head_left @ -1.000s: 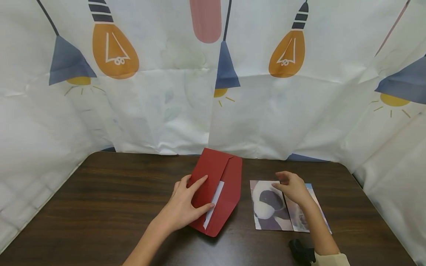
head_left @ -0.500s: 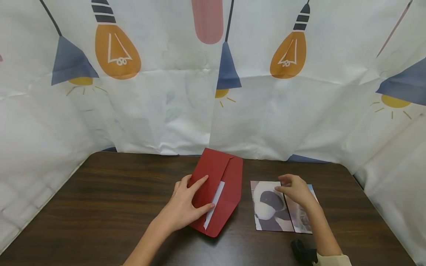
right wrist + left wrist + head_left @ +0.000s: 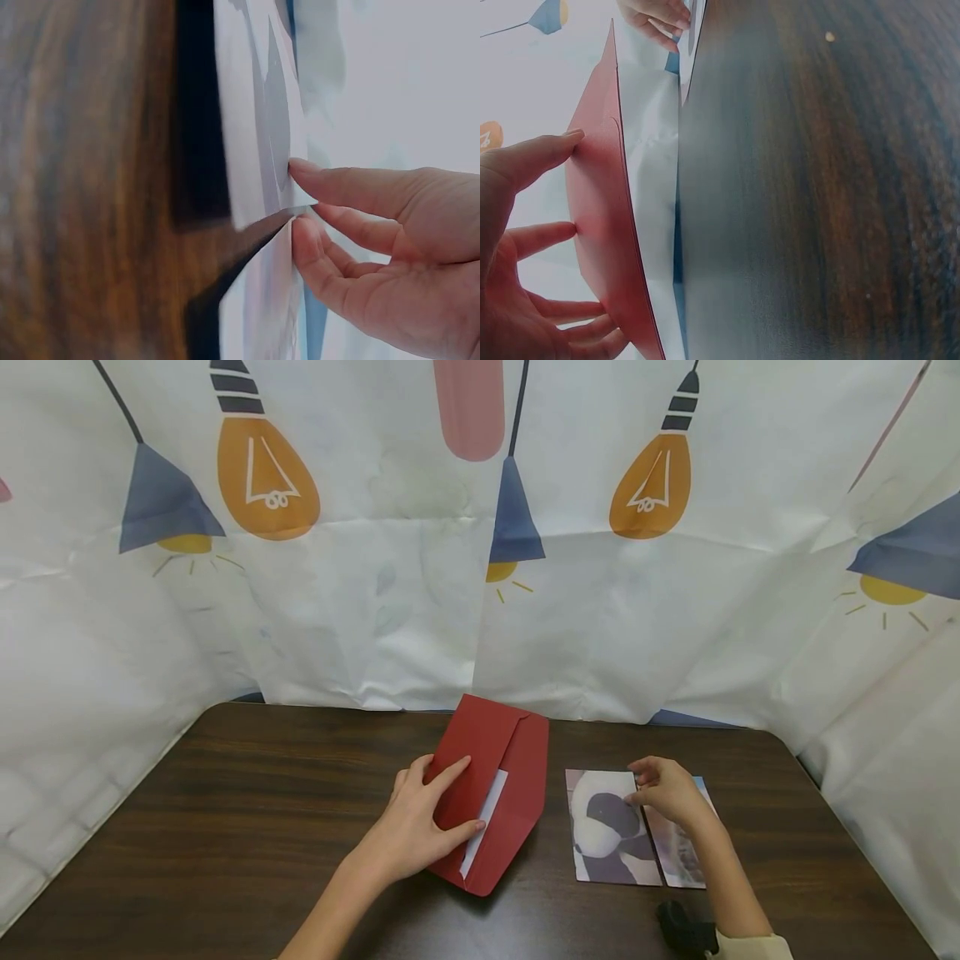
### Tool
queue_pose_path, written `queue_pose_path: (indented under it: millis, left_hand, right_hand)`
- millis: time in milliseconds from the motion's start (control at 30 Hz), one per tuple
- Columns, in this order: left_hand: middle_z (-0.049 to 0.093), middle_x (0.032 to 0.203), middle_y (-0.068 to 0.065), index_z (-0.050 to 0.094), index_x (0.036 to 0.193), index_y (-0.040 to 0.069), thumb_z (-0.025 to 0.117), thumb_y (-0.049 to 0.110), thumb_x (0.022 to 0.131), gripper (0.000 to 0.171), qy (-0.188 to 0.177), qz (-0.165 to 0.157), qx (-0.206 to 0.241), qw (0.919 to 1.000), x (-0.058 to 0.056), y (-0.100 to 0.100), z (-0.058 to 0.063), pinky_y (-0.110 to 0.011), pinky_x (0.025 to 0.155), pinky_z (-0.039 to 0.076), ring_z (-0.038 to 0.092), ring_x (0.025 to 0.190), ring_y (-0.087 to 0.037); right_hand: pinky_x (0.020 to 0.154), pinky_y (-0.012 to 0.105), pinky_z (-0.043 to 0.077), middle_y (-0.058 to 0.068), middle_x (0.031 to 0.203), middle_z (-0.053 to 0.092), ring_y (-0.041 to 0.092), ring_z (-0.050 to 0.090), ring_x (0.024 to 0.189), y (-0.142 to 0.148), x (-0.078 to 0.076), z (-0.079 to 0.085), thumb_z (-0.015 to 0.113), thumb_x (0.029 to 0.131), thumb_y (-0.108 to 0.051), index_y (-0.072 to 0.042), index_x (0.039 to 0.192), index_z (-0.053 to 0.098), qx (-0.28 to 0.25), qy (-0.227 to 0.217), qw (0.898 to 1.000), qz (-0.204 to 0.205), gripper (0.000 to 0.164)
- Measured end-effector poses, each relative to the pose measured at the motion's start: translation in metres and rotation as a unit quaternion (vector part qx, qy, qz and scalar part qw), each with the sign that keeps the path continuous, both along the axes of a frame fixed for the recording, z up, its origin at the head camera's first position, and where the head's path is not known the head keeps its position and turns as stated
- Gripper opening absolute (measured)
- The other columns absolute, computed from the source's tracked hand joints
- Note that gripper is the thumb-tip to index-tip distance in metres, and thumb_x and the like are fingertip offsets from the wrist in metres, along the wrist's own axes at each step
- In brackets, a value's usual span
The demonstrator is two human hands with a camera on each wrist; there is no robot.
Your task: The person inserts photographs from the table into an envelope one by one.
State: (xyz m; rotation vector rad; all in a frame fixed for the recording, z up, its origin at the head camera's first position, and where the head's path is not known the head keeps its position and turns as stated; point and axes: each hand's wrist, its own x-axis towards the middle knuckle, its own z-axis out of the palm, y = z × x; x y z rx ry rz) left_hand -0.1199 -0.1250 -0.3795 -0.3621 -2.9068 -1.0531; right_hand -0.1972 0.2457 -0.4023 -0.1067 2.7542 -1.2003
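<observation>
My left hand (image 3: 420, 827) grips a red envelope (image 3: 525, 785) by its left side, thumb and fingers spread across it. The envelope stands off the tabletop in the left wrist view, its flap side turned right. A white paper strip (image 3: 483, 822) shows in its opening. To the right lies a picture card (image 3: 596, 831) with a panda-like plush on it. My right hand (image 3: 667, 789) pinches this card's right edge, with the thumb on its face in the right wrist view. Beside it lies a second picture card (image 3: 259, 304), close under my fingers and partly hidden by my right forearm.
The dark wood table (image 3: 262, 818) carries these things. A white curtain (image 3: 375, 610) printed with lamps and bulbs hangs behind the table and at its sides. A black device (image 3: 684, 928) sits at my right wrist, by a cream sleeve (image 3: 753, 947).
My right hand has moved slightly down, and its thumb and fingers have closed onto the edge of the panda card. The left hand and the envelope have stayed in place.
</observation>
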Motion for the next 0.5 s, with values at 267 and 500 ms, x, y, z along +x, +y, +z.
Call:
queue_pose_path:
  millis: [267, 500]
  left_hand:
    - [0.039, 0.157, -0.024, 0.054, 0.156, 0.021, 0.087, 0.037, 0.084, 0.080, 0.004, 0.001, -0.001, 1.0000, -0.0004, 0.0003, -0.0005, -0.054, 0.091, 0.057, 0.041, 0.135, -0.042]
    - [0.039, 0.156, -0.024, 0.054, 0.156, 0.021, 0.087, 0.036, 0.084, 0.080, 0.006, 0.002, -0.003, 1.0000, -0.0008, 0.0006, 0.0004, -0.053, 0.090, 0.058, 0.041, 0.134, -0.041]
  right_hand:
    - [0.077, 0.038, 0.054, 0.016, 0.096, 0.059, 0.031, 0.065, 0.095, -0.0011, -0.0002, -0.0009, 0.087, 0.079, 0.003, 0.012, 0.114, 0.063, -0.011, 0.001, 1.000, -0.012, 0.044]
    - [0.073, 0.035, 0.054, 0.017, 0.098, 0.063, 0.030, 0.066, 0.092, -0.0010, 0.0003, 0.0008, 0.086, 0.079, 0.000, 0.009, 0.113, 0.063, -0.006, 0.007, 1.000, -0.017, 0.042]
